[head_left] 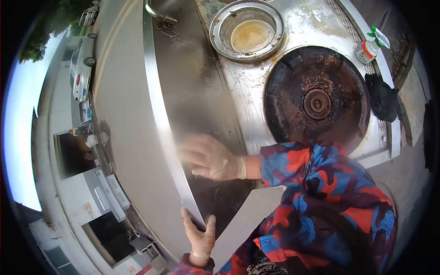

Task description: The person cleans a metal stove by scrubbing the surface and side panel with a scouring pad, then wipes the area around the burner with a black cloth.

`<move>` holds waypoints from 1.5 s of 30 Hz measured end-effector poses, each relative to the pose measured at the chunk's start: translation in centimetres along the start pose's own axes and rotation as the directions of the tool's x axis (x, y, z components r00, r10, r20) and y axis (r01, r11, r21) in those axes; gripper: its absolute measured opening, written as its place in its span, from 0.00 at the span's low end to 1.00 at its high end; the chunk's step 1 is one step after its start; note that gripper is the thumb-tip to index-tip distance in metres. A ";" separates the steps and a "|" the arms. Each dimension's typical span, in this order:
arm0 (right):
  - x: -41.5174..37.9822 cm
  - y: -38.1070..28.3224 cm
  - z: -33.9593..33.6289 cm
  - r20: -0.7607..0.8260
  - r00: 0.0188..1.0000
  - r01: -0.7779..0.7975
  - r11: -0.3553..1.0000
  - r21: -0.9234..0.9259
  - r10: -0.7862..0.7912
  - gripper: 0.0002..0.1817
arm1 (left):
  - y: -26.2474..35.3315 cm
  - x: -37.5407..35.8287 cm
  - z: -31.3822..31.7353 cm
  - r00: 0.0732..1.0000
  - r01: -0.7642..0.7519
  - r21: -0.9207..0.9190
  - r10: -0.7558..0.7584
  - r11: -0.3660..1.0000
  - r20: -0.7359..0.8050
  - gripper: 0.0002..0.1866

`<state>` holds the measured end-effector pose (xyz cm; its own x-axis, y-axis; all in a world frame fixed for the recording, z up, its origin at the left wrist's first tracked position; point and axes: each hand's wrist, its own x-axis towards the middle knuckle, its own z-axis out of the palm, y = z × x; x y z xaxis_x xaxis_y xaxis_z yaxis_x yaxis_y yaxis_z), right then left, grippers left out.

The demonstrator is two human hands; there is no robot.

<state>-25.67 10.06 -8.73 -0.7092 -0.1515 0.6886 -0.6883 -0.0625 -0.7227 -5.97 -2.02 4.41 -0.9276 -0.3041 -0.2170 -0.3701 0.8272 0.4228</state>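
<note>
My left hand (pixel 200 234), in a thin, dirty glove, is closed round the lower end of a steel panel's bright edge (pixel 161 114), thumb on one side and fingers on the other. My right hand (pixel 208 157), also in a thin pale glove, is against the panel's grimy inner face (pixel 190 68), close to that edge. Its fingers look bent but are smeared by motion, so whatever they may hold is hidden. The panel stands along a steel stove top (pixel 245 105) with a rusty round burner plate (pixel 317 98).
A round metal basin (pixel 247 13) with cloudy liquid is set in the stove top, near a bent metal tap (pixel 160 16). A spray bottle (pixel 366 51) and a black cloth-like bundle (pixel 382 97) sit at the far edge. Beyond the panel run a road (pixel 121 91) and parked cars (pixel 82 68).
</note>
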 end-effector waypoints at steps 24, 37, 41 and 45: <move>21.7 20.7 -2.4 -0.530 0.715 -0.436 0.884 0.170 0.455 0.22 | 1.1 0.2 0.2 0.996 0.091 -0.164 -0.092 0.982 -0.003 0.46; 21.1 27.9 -3.4 -0.477 0.630 -0.641 0.757 0.125 0.612 0.22 | 1.1 -0.8 0.1 0.983 0.169 0.025 -0.167 0.985 -0.079 0.42; 16.2 22.4 -1.9 -0.465 0.734 -0.520 0.850 0.085 0.495 0.22 | 1.3 -0.3 0.1 0.979 0.198 -0.031 -0.199 0.980 -0.046 0.43; 7.1 9.5 -0.7 -0.205 0.940 -0.257 0.961 0.106 0.274 0.24 | 1.2 -0.5 0.2 0.975 0.216 -0.083 -0.219 0.973 -0.039 0.44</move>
<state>-37.37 9.08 -10.68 -0.8860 0.0431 0.4616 -0.4632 -0.1254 -0.8773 -5.97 -0.78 4.89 -0.8251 -0.4962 -0.2701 -0.5642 0.7000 0.4378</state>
